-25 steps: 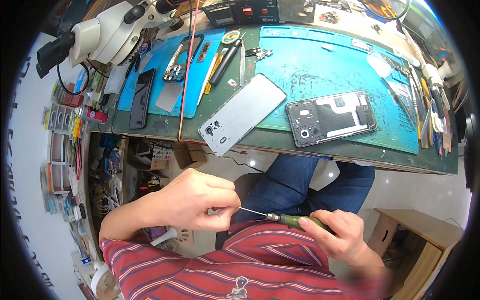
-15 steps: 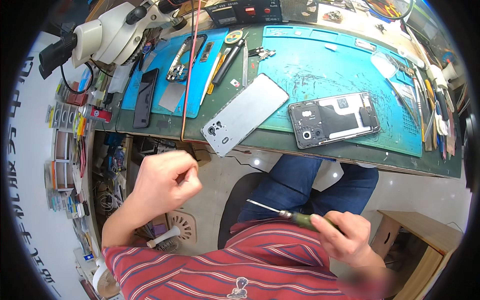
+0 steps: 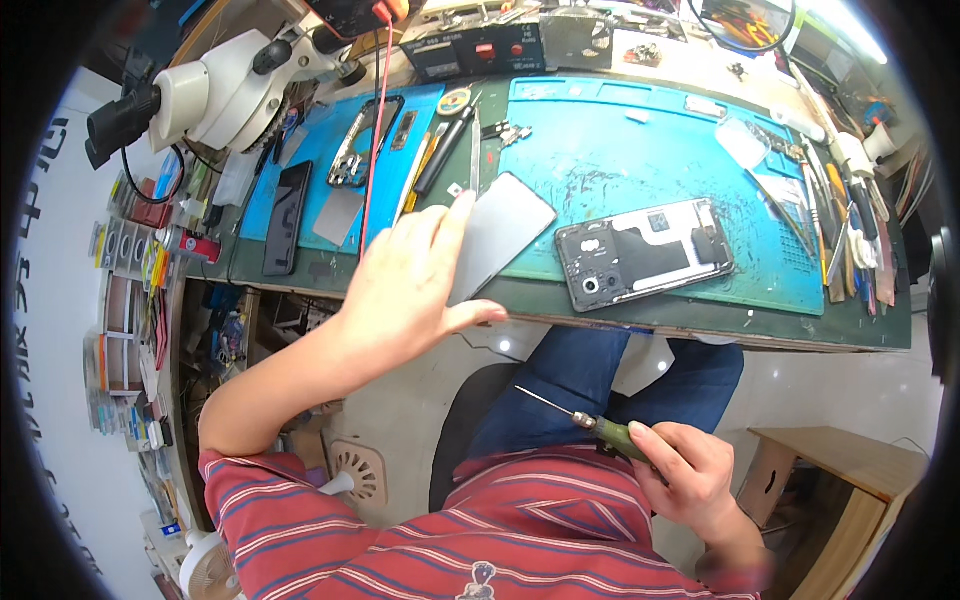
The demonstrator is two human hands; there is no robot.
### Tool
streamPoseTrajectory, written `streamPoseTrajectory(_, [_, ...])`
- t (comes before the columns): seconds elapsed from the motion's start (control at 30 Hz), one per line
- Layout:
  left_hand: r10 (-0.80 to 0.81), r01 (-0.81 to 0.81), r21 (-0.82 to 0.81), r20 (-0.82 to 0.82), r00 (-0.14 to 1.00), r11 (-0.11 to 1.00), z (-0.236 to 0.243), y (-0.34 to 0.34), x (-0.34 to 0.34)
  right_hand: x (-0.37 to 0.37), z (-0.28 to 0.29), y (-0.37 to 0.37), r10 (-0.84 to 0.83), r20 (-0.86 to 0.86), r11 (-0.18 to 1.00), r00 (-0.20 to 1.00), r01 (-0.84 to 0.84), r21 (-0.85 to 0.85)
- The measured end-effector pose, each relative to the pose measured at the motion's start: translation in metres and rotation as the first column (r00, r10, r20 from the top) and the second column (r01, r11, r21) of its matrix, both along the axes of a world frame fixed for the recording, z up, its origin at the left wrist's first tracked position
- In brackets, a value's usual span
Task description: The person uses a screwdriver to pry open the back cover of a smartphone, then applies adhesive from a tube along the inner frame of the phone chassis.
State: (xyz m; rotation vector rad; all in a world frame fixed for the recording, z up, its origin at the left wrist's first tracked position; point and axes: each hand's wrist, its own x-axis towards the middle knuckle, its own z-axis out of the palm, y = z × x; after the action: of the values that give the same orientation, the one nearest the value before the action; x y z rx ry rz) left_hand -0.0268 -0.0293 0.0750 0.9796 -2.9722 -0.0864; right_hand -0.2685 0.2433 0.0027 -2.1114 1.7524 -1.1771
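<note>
Beside crammed racks [image 3: 122, 345] and a lettered wall [image 3: 65, 410], the left hand [image 3: 395, 275] spreads over a silver panel [image 3: 507, 225], the right hand [image 3: 692, 472] gripping a screwdriver [image 3: 602, 429]

White microscope [image 3: 230, 98]; red can [image 3: 203, 246]; wooden cabinet [image 3: 835, 462]; fan [image 3: 208, 572].

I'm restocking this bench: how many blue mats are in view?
2: one blue mat left of the silver back panel, and a larger blue mat partly under the opened phone.

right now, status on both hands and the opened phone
Left hand open over silver cover, hiding one end; contact unclear. Right hand gripping screwdriver. Opened phone untouched, nothing blocking it.
</note>
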Motion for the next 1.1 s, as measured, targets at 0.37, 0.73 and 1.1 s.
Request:
streamPoseTrajectory(0.37, [-0.397,0.385,-0.229,-0.006,0.918,0.894,0.039,0.028,0.015,0.004,-0.004,-0.025,-0.088,0.750,0.974,0.655,-0.101,0.202])
streamPoseTrajectory(0.73, [-0.287,0.241,-0.160,-0.431,0.855,0.957,0.016,0.039,0.046,0.056,0.008,-0.072,-0.169,0.757,0.965,0.631,-0.052,0.258])
streamPoseTrajectory(1.1, [0.678,0.228,0.879,-0.469,0.566,0.419,-0.012,0.044,0.031,0.087,0.009,-0.088,-0.250,0.875,0.849,0.414,-0.341,0.404])
